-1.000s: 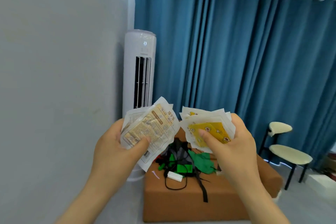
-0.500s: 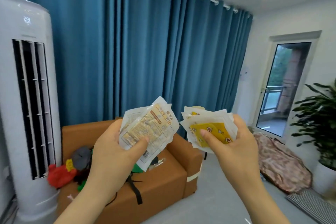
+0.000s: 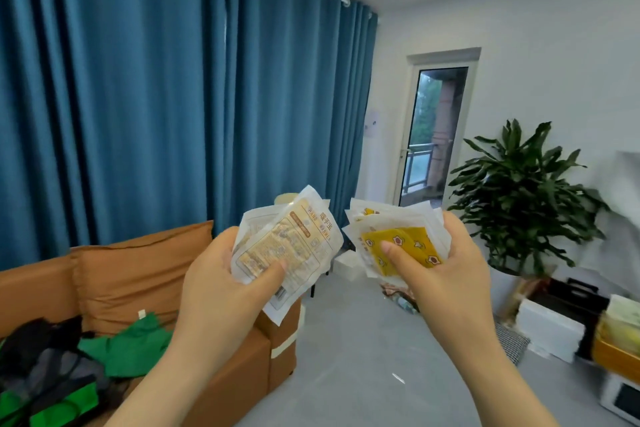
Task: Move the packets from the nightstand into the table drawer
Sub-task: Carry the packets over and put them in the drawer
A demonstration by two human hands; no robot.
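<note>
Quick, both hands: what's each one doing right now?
Left hand: closed on a stack of tan-printed packets.
Right hand: closed on a stack of yellow-printed packets.

**Two bare forearms and hands**

The left hand (image 3: 221, 291) and right hand (image 3: 450, 274) are bare, with no rings, watch or gloves. Both forearms are uncovered, no sleeves showing. Fingernails are short and unpainted.

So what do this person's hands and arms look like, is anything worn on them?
Both are bare: the left hand and right hand show no gloves, rings or watch, and no sleeve reaches either forearm as far as the picture shows. The thumbnails look short and unpainted. No markings can be seen.
</note>
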